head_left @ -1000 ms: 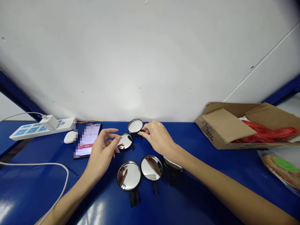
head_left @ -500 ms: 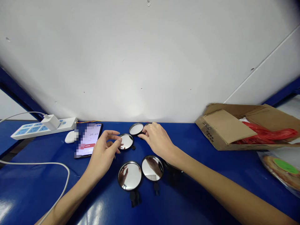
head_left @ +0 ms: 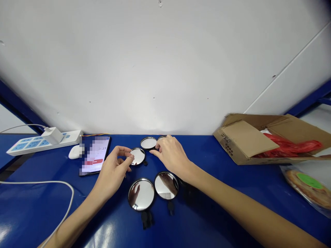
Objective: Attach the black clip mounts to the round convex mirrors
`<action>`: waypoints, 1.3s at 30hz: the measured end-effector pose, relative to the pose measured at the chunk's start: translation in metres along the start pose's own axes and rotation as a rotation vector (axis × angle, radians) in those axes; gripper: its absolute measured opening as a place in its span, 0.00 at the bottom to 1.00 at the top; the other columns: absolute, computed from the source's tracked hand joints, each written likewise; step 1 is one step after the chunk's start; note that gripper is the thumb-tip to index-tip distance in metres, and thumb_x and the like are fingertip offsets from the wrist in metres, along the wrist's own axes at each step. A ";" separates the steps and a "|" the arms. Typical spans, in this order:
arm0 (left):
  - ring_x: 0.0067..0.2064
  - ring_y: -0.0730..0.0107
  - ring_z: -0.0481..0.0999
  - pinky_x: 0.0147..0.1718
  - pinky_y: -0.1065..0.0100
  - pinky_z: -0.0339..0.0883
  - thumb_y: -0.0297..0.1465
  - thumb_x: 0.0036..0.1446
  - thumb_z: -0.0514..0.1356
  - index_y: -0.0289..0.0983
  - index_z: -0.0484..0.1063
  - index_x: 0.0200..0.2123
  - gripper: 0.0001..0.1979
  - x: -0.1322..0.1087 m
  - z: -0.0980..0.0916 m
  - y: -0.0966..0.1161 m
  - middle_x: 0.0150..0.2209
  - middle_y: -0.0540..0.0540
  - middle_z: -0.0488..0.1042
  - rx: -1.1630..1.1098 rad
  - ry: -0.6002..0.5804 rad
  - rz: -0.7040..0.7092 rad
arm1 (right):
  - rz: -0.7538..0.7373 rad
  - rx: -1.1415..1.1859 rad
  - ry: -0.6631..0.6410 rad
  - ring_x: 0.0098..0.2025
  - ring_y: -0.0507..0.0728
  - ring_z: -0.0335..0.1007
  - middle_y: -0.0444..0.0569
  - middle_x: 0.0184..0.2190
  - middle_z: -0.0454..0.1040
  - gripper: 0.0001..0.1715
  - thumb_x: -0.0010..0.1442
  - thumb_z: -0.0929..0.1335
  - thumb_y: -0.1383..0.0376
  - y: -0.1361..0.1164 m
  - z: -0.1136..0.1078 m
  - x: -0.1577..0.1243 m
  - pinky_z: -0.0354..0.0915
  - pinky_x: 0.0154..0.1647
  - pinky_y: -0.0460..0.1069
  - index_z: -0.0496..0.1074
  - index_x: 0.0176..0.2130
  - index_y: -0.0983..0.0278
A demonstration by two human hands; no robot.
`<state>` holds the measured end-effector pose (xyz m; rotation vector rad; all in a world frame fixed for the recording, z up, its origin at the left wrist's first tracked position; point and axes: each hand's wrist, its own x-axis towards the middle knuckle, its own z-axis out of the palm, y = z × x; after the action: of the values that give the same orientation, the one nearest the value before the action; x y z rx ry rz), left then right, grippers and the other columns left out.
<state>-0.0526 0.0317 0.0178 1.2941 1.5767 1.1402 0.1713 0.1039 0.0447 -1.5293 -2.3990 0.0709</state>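
My left hand holds a small round mirror with a black rim, thumb and fingers closed at its left edge. My right hand is curled over another round mirror at the back, which it mostly covers; the fingertips are partly hidden. Just left of it lies a third round mirror, close to my right thumb. Nearer to me lie a larger round mirror and a slightly smaller round mirror, side by side, each with a black clamp mount toward me. A dark object shows partly under my right forearm.
At the left are a white power strip with a plugged-in charger, a white case and a phone. A white cable crosses my left forearm. An open cardboard box and a bagged round item are at the right.
The whole view has shifted slightly, so things sit a little further left. Both hands keep nearly the same places and grips at the back mirrors.
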 end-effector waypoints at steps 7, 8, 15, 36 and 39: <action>0.33 0.61 0.83 0.25 0.66 0.72 0.51 0.65 0.70 0.40 0.75 0.52 0.23 0.001 -0.001 -0.003 0.46 0.42 0.82 0.026 -0.016 -0.013 | -0.017 -0.010 0.003 0.43 0.65 0.77 0.52 0.35 0.84 0.12 0.69 0.81 0.61 0.005 -0.001 -0.005 0.67 0.44 0.57 0.83 0.35 0.62; 0.34 0.60 0.83 0.25 0.65 0.73 0.51 0.65 0.70 0.40 0.75 0.52 0.24 0.001 -0.001 -0.003 0.46 0.42 0.82 0.030 -0.017 -0.013 | -0.022 -0.011 0.003 0.43 0.65 0.77 0.52 0.34 0.84 0.12 0.70 0.81 0.61 0.005 0.000 -0.006 0.67 0.44 0.57 0.83 0.35 0.61; 0.35 0.58 0.85 0.26 0.64 0.76 0.51 0.66 0.69 0.40 0.74 0.53 0.23 0.000 0.001 -0.003 0.46 0.42 0.81 0.046 -0.035 -0.012 | -0.015 0.008 -0.004 0.44 0.66 0.76 0.52 0.34 0.84 0.10 0.68 0.82 0.63 0.009 -0.002 -0.011 0.67 0.45 0.58 0.83 0.35 0.61; 0.45 0.60 0.79 0.47 0.59 0.73 0.42 0.73 0.68 0.46 0.77 0.52 0.11 -0.027 0.006 0.029 0.46 0.48 0.81 0.247 -0.275 0.339 | 0.164 0.324 0.360 0.36 0.62 0.73 0.47 0.29 0.79 0.16 0.76 0.70 0.58 0.073 -0.026 -0.087 0.68 0.39 0.57 0.82 0.36 0.58; 0.55 0.54 0.81 0.53 0.56 0.76 0.40 0.69 0.71 0.50 0.74 0.59 0.18 -0.038 0.008 0.033 0.55 0.47 0.81 0.345 -0.496 0.362 | 0.130 0.342 0.397 0.36 0.61 0.73 0.46 0.29 0.78 0.15 0.77 0.69 0.60 0.075 -0.022 -0.089 0.67 0.41 0.57 0.82 0.37 0.58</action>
<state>-0.0287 -0.0020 0.0482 1.9747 1.2238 0.6783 0.2782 0.0545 0.0317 -1.3845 -1.8683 0.1776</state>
